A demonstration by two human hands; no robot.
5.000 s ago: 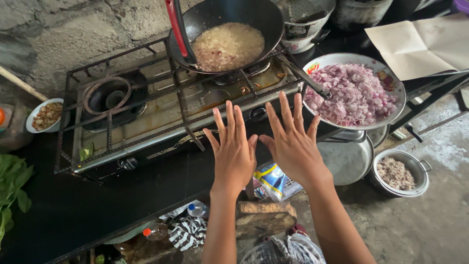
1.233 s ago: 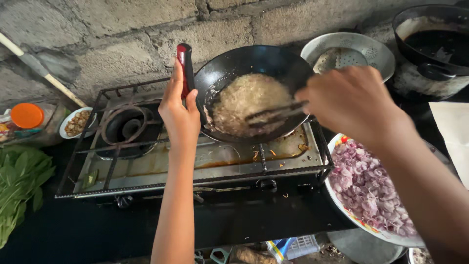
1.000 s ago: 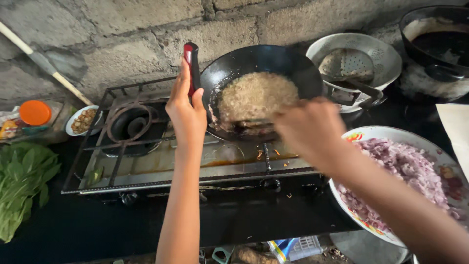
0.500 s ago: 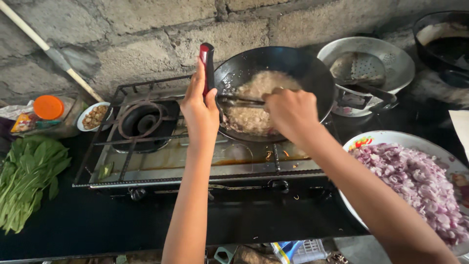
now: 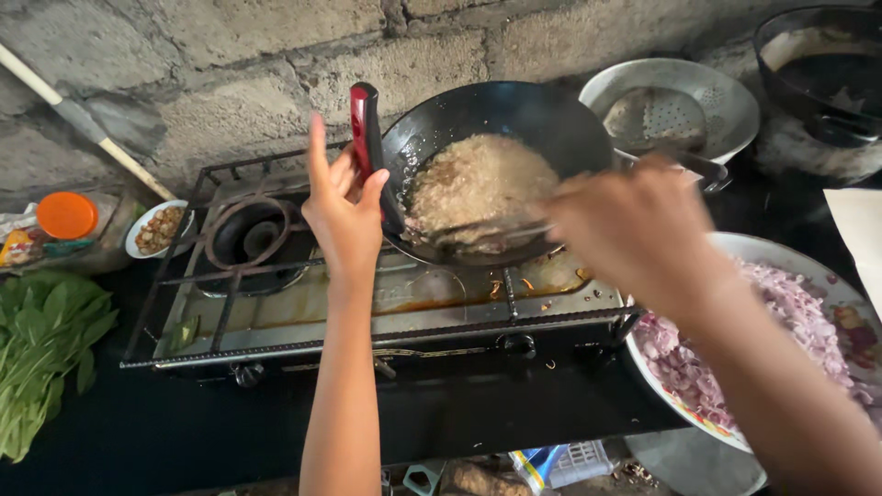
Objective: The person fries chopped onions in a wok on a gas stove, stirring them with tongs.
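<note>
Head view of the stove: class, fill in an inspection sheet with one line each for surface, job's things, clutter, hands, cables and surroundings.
Surface: two-burner gas stove on a dark counter; its tray is greasy with food bits.
Job's things: black wok on the right burner, holding pale frying bits; its red handle points up.
Clutter: leafy greens, small bowl, orange-lidded jar, plate of chopped purple onion, metal strainer bowl, dark pot.
Hands: left hand grips the wok handle; right hand, blurred, holds a utensil in the wok.
Cables: nothing seen.
Surroundings: rough block wall; a wooden stick leans on it.
</note>
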